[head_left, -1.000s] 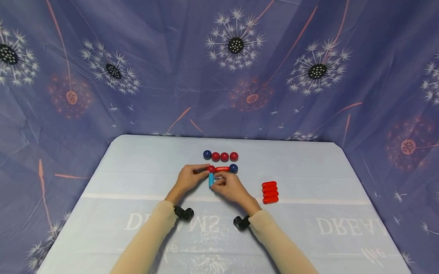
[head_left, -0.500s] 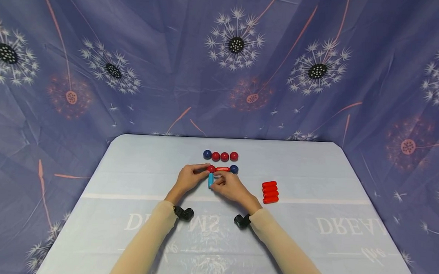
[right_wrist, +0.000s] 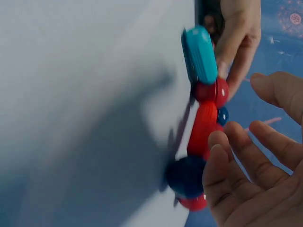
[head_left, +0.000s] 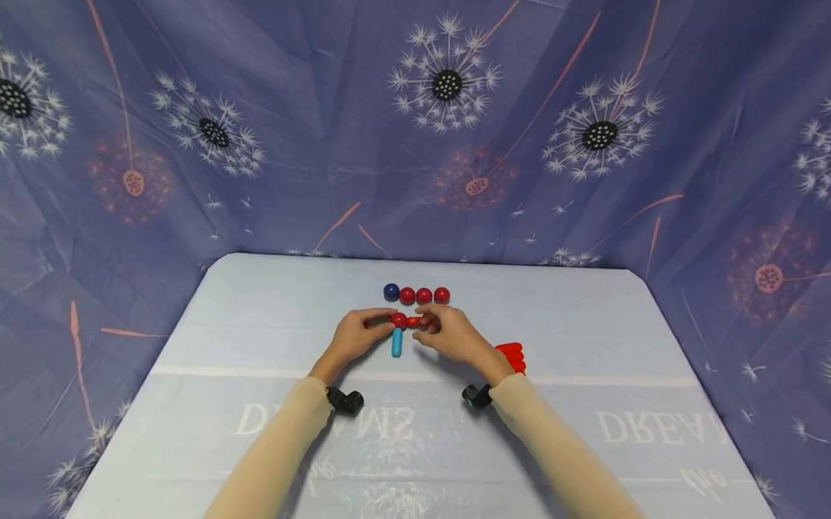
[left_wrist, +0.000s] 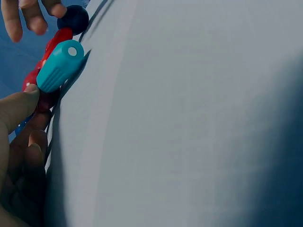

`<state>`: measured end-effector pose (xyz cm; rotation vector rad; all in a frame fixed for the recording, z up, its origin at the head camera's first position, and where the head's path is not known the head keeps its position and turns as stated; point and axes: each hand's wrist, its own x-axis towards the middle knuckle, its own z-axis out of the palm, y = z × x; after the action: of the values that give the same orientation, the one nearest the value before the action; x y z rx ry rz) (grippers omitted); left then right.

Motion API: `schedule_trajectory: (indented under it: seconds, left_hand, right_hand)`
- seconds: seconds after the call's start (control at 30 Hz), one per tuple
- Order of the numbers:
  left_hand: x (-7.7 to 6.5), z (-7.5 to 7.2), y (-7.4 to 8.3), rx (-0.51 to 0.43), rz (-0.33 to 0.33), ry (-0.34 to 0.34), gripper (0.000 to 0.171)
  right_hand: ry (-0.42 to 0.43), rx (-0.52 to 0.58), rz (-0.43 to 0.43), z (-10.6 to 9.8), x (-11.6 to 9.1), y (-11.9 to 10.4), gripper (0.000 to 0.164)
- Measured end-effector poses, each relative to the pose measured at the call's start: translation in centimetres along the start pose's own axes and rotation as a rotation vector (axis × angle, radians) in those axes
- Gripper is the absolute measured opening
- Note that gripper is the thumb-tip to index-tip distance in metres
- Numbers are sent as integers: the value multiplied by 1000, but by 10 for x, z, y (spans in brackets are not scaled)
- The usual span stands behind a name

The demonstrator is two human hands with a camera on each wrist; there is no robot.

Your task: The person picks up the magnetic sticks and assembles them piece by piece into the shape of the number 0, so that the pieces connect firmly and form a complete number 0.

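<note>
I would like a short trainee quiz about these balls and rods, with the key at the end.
1. Choose: the left hand pinches A) a red rod, B) a red ball, C) nothing.
2. True or false: the light-blue rod lies on the near side of the far row of balls.
3. Fill in: that row has one blue ball and ... red ones.
Key: 1. B; 2. true; 3. three.

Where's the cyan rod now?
Near the head view's centre, the cyan rod appears left of the right hand, just below the red ball the left hand pinches.
</note>
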<state>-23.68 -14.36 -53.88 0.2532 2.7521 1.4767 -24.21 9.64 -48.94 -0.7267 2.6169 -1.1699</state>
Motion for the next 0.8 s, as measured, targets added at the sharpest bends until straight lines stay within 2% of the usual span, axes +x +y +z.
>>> schedule_trajectory:
  seconds: [0.2, 0.4, 0.57, 0.8]
  left_hand:
    - [0, -1, -1, -8, -27, 0, 33]
    - [0, 0, -3, -9, -32, -2, 33]
    - [0, 1, -1, -21, -39, -3, 33]
    - [0, 1, -1, -13, -24, 7, 33]
  right_hand:
    - [45, -2, 21, -22, 10, 9, 47]
    - [115, -35, 44, -37, 22, 27, 44]
    - [139, -51, 72, -42, 29, 41, 48]
    - [129, 9, 141, -41, 33, 54, 48]
